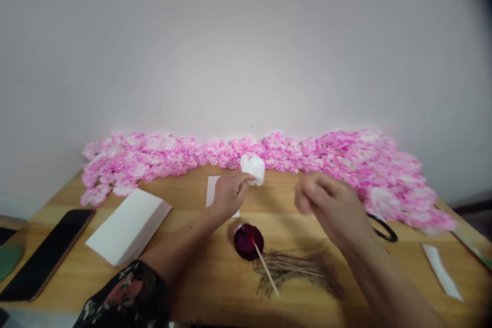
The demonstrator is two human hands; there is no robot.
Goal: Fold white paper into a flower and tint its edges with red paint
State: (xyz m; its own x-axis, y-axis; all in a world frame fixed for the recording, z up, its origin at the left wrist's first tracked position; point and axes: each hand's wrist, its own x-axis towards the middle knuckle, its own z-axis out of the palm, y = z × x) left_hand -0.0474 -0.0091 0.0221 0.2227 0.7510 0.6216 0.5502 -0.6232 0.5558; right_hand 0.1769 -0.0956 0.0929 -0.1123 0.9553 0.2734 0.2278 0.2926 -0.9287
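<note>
Over the middle of the wooden table, my left hand [230,192] pinches a small white paper flower [253,168] between thumb and fingers. The flower looks soft and rounded. To its right, my right hand [323,197] is raised with its fingers curled together and blurred; whatever they hold, if anything, is hidden. Below and between the hands stands a small cup of dark red-purple liquid [246,240], with a thin pale stick [267,270] leaning out of it. A flat white paper piece [211,190] lies partly behind my left hand.
Pink and white paper flowers [365,159] are heaped along the wall. A loose bundle of thin brown stems [300,269] lies near the front. A white box [125,225] and a dark phone [48,253] are at left. Scissors handles [388,229] and a white strip [441,271] lie right.
</note>
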